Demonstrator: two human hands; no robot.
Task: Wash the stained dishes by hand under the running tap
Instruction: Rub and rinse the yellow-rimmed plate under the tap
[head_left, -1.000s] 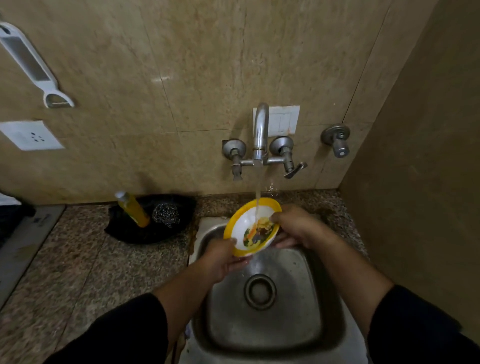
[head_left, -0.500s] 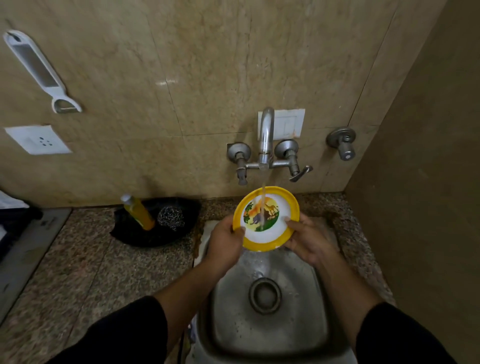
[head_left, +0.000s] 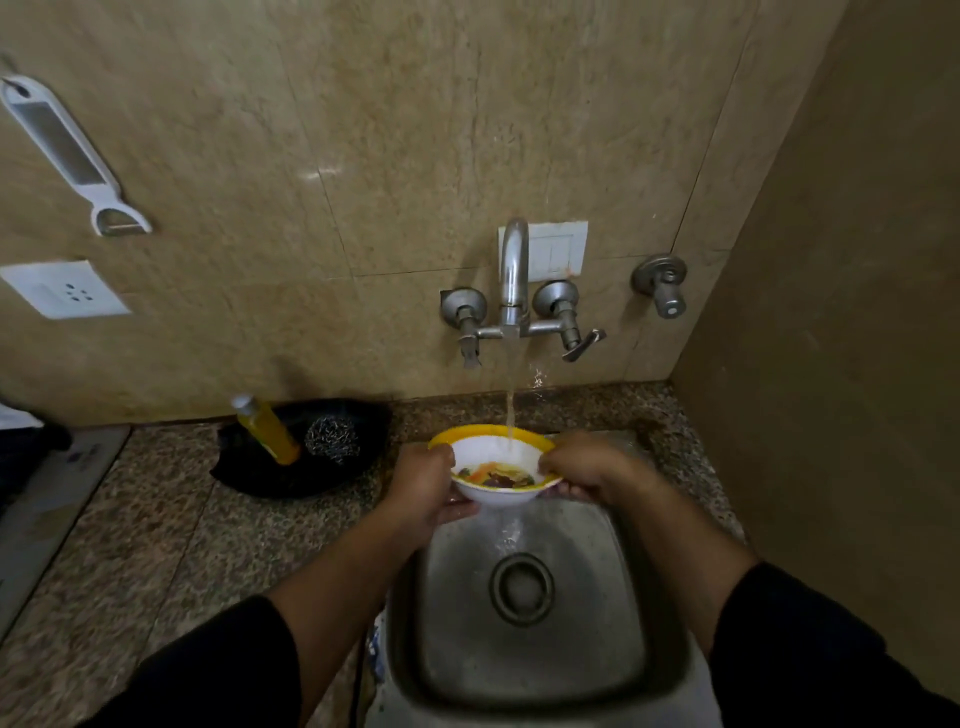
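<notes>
A small white bowl (head_left: 493, 470) with a yellow rim and a coloured picture inside is held over the steel sink (head_left: 639, 613), nearly level, its mouth facing up and toward me. My left hand (head_left: 426, 486) grips its left rim, thumb on top and fingers underneath. My right hand (head_left: 584, 467) grips the right rim the same way. A thin stream from the wall tap (head_left: 514, 280) falls into the bowl's far side, and water spills from beneath the bowl toward the drain (head_left: 521, 588).
On the granite counter left of the sink lies a black cloth or tray (head_left: 275, 467) with a yellow bottle (head_left: 267, 428) and a steel scrubber (head_left: 332, 439). A white peeler (head_left: 72, 156) and a socket (head_left: 62, 288) are on the wall. A side wall stands close on the right.
The bowl was tipped up with its inside facing me; now it has been lowered and levelled under the stream. Both hands kept hold of the rim and moved down with it.
</notes>
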